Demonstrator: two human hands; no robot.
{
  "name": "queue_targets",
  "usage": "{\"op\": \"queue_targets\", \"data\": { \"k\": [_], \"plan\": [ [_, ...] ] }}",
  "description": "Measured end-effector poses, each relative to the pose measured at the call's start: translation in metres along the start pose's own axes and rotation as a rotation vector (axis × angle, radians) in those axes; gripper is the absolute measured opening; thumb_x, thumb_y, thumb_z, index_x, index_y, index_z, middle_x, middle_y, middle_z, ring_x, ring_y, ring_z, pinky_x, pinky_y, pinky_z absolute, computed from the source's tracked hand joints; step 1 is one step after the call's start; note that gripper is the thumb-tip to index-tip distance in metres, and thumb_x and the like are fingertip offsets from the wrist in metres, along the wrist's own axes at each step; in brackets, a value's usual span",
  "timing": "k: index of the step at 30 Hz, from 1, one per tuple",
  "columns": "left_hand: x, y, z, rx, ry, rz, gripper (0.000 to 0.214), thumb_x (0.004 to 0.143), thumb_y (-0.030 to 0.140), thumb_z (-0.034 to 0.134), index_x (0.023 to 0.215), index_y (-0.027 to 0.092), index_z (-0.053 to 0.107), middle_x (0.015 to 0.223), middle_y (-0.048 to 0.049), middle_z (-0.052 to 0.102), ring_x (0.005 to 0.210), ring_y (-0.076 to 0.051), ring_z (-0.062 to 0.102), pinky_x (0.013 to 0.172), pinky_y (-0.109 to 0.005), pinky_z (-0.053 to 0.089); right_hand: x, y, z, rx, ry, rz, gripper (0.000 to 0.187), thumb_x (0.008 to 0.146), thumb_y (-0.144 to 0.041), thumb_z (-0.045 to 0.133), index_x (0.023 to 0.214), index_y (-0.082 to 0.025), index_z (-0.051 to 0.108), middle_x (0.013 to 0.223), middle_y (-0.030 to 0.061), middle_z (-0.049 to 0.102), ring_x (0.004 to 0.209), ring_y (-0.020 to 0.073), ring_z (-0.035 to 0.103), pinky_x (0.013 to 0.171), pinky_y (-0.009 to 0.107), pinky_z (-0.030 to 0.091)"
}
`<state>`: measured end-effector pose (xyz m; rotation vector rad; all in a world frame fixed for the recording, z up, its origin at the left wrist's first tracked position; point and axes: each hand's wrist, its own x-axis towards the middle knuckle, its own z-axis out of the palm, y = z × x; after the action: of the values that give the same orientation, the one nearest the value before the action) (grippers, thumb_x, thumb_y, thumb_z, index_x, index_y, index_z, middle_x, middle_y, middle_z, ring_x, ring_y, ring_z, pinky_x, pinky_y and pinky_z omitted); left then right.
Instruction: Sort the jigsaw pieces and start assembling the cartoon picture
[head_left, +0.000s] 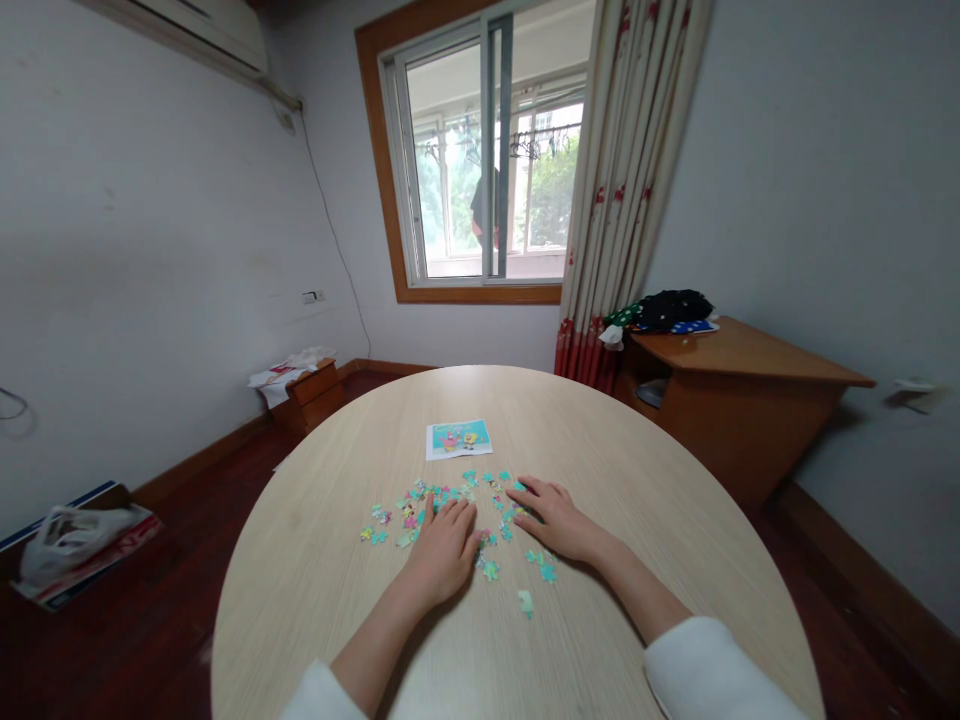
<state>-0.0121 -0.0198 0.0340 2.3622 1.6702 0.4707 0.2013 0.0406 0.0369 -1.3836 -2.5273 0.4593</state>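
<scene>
Turquoise jigsaw pieces (444, 494) lie in a loose band running left to right across the pale round counter (315, 600). Over the band's left half the left hand (442, 548) rests palm down, fingers (456, 513) flat and open, gripping nothing, with more pieces out to its left. The right hand (561, 525) lies equally flat and open over the right half. One stray piece (525, 602) sits between the wrists, nearer the person. A picture card (459, 438) lies just beyond both hands.
</scene>
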Motion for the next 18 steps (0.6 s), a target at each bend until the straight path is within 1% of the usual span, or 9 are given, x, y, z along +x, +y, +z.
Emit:
{"op": "queue_targets", "data": {
  "k": [1, 3, 5, 8, 10, 12, 13, 15, 18],
  "plan": [
    [0.001, 0.0, 0.0, 0.009, 0.005, -0.004, 0.04, 0.092, 0.035, 0.03, 0.123, 0.018, 0.049, 0.134, -0.0123, 0.048, 0.128, -0.026, 0.038, 0.111, -0.053, 0.005, 0.0, 0.0, 0.0, 0.001, 0.0, -0.001, 0.046, 0.089, -0.043, 0.041, 0.129, -0.023, 0.05, 0.14, 0.0131, 0.039, 0.13, 0.0238, 0.032, 0.107, 0.043, 0.019],
    [0.003, -0.005, -0.003, 0.048, 0.049, -0.061, 0.039, 0.091, 0.032, 0.031, 0.12, 0.016, 0.051, 0.133, -0.0137, 0.048, 0.126, -0.026, 0.039, 0.11, -0.049, 0.014, 0.0, 0.001, 0.0, 0.007, -0.004, -0.001, 0.047, 0.089, -0.043, 0.04, 0.13, -0.022, 0.049, 0.14, 0.0132, 0.039, 0.131, 0.0237, 0.031, 0.108, 0.042, 0.018],
    [0.006, -0.017, -0.012, 0.101, 0.138, -0.196, 0.037, 0.088, 0.027, 0.034, 0.118, 0.015, 0.053, 0.129, -0.0154, 0.05, 0.121, -0.026, 0.044, 0.104, -0.042, 0.028, 0.0, 0.001, 0.0, 0.012, -0.01, 0.004, 0.048, 0.089, -0.044, 0.04, 0.131, -0.023, 0.049, 0.14, 0.0131, 0.038, 0.131, 0.0239, 0.031, 0.108, 0.043, 0.018],
    [0.004, -0.049, -0.036, 0.162, 0.263, -0.432, 0.033, 0.084, 0.022, 0.037, 0.107, 0.011, 0.058, 0.112, -0.0195, 0.059, 0.104, -0.029, 0.055, 0.089, -0.039, 0.039, 0.001, 0.003, 0.0, 0.012, -0.016, -0.002, 0.047, 0.089, -0.044, 0.039, 0.13, -0.024, 0.049, 0.14, 0.013, 0.038, 0.131, 0.024, 0.032, 0.107, 0.044, 0.018],
    [-0.002, -0.073, -0.053, 0.175, 0.328, -0.556, 0.024, 0.08, 0.021, 0.043, 0.091, 0.011, 0.063, 0.1, -0.0198, 0.062, 0.097, -0.031, 0.057, 0.08, -0.038, 0.04, 0.001, 0.003, 0.001, 0.007, -0.014, -0.009, 0.047, 0.089, -0.044, 0.039, 0.13, -0.024, 0.048, 0.14, 0.0132, 0.039, 0.13, 0.0241, 0.032, 0.107, 0.044, 0.018],
    [-0.009, -0.094, -0.064, 0.112, 0.296, -0.691, 0.014, 0.076, 0.021, 0.048, 0.075, 0.015, 0.061, 0.086, -0.0156, 0.064, 0.086, -0.029, 0.06, 0.069, -0.033, 0.04, 0.001, 0.003, 0.001, 0.003, -0.014, -0.01, 0.047, 0.089, -0.043, 0.039, 0.13, -0.024, 0.048, 0.14, 0.0137, 0.039, 0.13, 0.0243, 0.032, 0.107, 0.044, 0.018],
    [-0.013, -0.102, -0.067, 0.053, 0.247, -0.75, 0.01, 0.074, 0.022, 0.05, 0.071, 0.017, 0.058, 0.079, -0.0129, 0.064, 0.08, -0.028, 0.06, 0.064, -0.031, 0.039, 0.001, 0.003, 0.001, 0.002, -0.014, -0.009, 0.047, 0.089, -0.042, 0.039, 0.131, -0.023, 0.048, 0.14, 0.014, 0.039, 0.13, 0.0243, 0.032, 0.107, 0.044, 0.018],
    [-0.017, -0.113, -0.069, 0.008, 0.191, -0.784, 0.008, 0.072, 0.024, 0.052, 0.067, 0.018, 0.054, 0.073, -0.01, 0.064, 0.074, -0.026, 0.06, 0.059, -0.029, 0.037, 0.001, 0.002, 0.0, 0.001, -0.013, -0.004, 0.046, 0.089, -0.042, 0.039, 0.13, -0.023, 0.048, 0.14, 0.0139, 0.039, 0.13, 0.0242, 0.032, 0.107, 0.044, 0.019],
    [-0.017, -0.115, -0.064, 0.006, 0.12, -0.776, 0.01, 0.073, 0.026, 0.053, 0.067, 0.019, 0.053, 0.075, -0.009, 0.066, 0.075, -0.024, 0.061, 0.057, -0.027, 0.035, 0.0, 0.001, 0.0, -0.003, -0.016, 0.002, 0.046, 0.089, -0.041, 0.039, 0.13, -0.024, 0.048, 0.14, 0.0134, 0.038, 0.13, 0.0239, 0.032, 0.107, 0.044, 0.018]
  ]
}}
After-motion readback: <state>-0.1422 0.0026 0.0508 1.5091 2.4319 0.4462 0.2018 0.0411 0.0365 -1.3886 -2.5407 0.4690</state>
